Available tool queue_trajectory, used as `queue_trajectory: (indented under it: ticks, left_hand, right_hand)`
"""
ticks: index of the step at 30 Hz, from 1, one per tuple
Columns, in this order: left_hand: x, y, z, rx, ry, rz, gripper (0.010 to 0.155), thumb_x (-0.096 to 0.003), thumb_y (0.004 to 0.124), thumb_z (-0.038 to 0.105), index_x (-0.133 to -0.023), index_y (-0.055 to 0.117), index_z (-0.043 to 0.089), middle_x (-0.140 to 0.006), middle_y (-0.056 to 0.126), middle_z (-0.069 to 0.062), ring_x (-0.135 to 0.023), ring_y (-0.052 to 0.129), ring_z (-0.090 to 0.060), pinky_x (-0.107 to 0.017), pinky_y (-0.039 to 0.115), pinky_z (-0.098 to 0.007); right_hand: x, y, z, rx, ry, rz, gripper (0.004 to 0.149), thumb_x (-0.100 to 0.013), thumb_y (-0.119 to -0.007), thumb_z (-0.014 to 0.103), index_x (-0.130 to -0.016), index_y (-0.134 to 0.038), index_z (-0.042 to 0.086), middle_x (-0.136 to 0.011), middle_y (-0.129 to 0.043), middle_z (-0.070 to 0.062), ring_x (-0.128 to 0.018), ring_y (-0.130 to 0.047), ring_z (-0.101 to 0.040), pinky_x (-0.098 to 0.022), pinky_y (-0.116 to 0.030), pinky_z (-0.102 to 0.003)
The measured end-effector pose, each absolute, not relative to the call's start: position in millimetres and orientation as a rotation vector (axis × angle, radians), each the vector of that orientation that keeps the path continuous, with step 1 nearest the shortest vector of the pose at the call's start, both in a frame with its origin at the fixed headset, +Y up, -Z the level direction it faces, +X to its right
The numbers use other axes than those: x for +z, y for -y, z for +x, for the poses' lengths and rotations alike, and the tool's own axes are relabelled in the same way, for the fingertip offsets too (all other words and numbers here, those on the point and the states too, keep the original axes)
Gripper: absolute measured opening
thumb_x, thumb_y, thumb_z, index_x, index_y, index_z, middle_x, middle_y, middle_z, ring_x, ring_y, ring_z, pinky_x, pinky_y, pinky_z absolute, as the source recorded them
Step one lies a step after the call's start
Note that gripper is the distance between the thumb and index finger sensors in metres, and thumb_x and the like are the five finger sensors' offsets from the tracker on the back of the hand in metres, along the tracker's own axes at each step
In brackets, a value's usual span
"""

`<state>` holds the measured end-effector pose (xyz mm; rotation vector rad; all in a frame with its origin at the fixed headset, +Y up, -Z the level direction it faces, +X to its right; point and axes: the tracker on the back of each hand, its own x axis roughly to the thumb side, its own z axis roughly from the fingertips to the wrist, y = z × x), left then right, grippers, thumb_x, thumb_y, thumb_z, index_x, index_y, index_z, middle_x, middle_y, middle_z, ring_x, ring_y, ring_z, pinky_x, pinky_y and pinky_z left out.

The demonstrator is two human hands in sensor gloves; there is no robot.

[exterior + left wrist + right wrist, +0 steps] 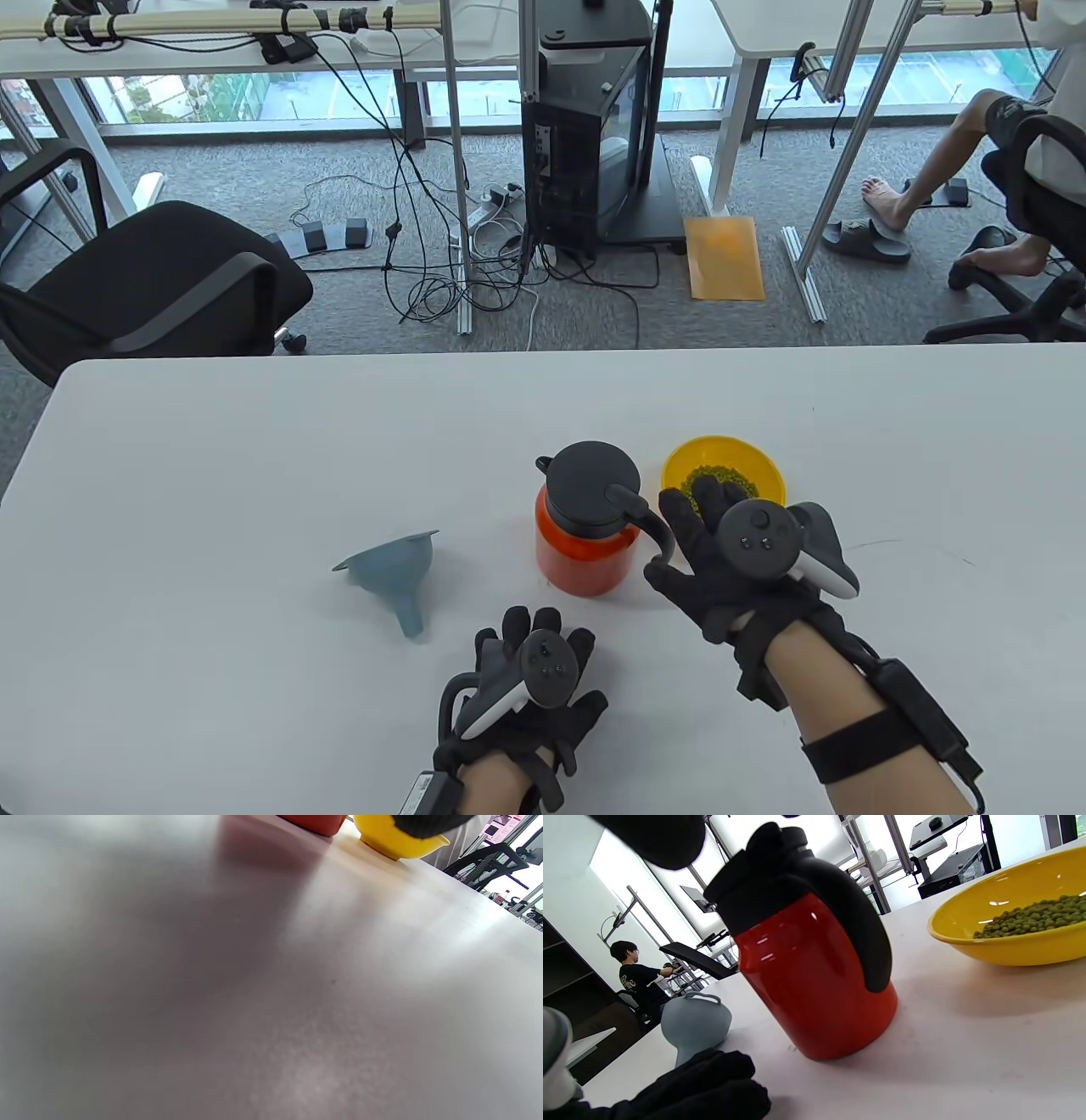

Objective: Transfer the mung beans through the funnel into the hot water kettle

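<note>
A red hot water kettle (585, 543) with a black lid and black handle stands upright mid-table; its lid is on. It also shows in the right wrist view (814, 984). Just right of it is a yellow bowl (764, 463) holding mung beans (721, 482), which also show in the right wrist view (1031, 916). A grey-blue funnel (394, 573) lies on its side to the kettle's left. My right hand (670, 535) is open with fingers spread right beside the kettle's handle, not gripping it. My left hand (543, 632) lies palm down, empty, in front of the kettle.
The white table (254, 441) has bare surface to the left and right of the objects. The funnel also shows behind the kettle in the right wrist view (695, 1022). Office chairs, cables and a seated person are on the floor beyond the far edge.
</note>
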<state>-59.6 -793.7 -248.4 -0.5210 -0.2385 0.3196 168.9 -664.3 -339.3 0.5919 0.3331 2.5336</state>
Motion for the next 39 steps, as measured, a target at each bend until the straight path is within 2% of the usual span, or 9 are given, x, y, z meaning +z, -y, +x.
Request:
queue_trajectory:
  ticks: [8,15,22,24,29,32,39]
  left_hand:
    - [-250,794,-60,0.330,0.246,-0.528,0.080,-0.0452,0.061,0.065,-0.112,0.024,0.041,-0.117,0.001,0.004,-0.103,-0.010,-0.029,-0.069,-0.002,-0.058]
    - [-250,794,-59,0.328,0.252,-0.534,0.079,-0.0453,0.061,0.065,-0.112,0.025,0.041,-0.117,0.001,0.004,-0.103,-0.009,-0.029,-0.069,-0.002,-0.058]
    - [-251,794,-60,0.336,0.247,-0.536,0.080,-0.0454,0.061,0.065,-0.112,0.025,0.040,-0.118,0.002,0.004,-0.103,-0.009,-0.029,-0.069,-0.001,-0.058]
    - [-251,794,-60,0.335,0.247,-0.536,0.079,-0.0453,0.061,0.065,-0.112,0.025,0.041,-0.118,0.002,0.004,-0.103,-0.009,-0.029,-0.069,-0.001,-0.058]
    - [-251,794,-60,0.337,0.246,-0.541,0.079,-0.0453,0.061,0.065,-0.112,0.025,0.040,-0.118,0.002,0.004,-0.103,-0.009,-0.029,-0.069,-0.001,-0.058]
    - [-251,794,-60,0.343,0.246,-0.544,0.079,-0.0454,0.061,0.065,-0.112,0.025,0.040,-0.118,0.002,0.004,-0.104,-0.009,-0.029,-0.069,-0.001,-0.058]
    - [-251,795,-61,0.363,0.259,-0.552,0.079,-0.0455,0.061,0.064,-0.112,0.026,0.040,-0.117,0.003,0.003,-0.103,-0.008,-0.030,-0.070,0.002,-0.057]
  right_hand:
    - [-367,652,123,2.514,-0.351,0.656,0.095,-0.053,-0.074,0.057,-0.112,-0.018,0.008,-0.106,0.000,-0.029,-0.092,-0.001,-0.060,-0.056,-0.016,-0.079]
    - [-386,652,93,2.578,-0.307,0.600,0.100,-0.048,-0.088,0.053,-0.110,-0.027,0.004,-0.105,-0.011,-0.033,-0.093,-0.015,-0.062,-0.059,-0.027,-0.079]
    - [-389,652,82,2.777,-0.226,0.560,0.099,-0.047,-0.093,0.048,-0.108,-0.030,0.002,-0.104,-0.019,-0.035,-0.093,-0.044,-0.058,-0.061,-0.050,-0.070]
    - [-391,653,84,2.778,-0.231,0.510,0.103,-0.047,-0.093,0.049,-0.107,-0.024,-0.001,-0.101,-0.016,-0.040,-0.088,-0.055,-0.054,-0.058,-0.058,-0.065]
    - [-396,653,86,2.752,-0.252,0.486,0.103,-0.046,-0.094,0.050,-0.108,-0.027,0.002,-0.104,-0.028,-0.034,-0.084,-0.059,-0.051,-0.058,-0.051,-0.067]
    - [-397,652,88,2.722,-0.254,0.485,0.104,-0.045,-0.096,0.050,-0.109,-0.028,0.002,-0.103,-0.028,-0.034,-0.084,-0.057,-0.052,-0.058,-0.048,-0.070]
    - [-391,629,97,2.613,-0.090,0.522,0.111,-0.040,-0.098,0.053,-0.109,-0.029,-0.001,-0.102,-0.028,-0.039,-0.084,-0.054,-0.060,-0.057,-0.051,-0.072]
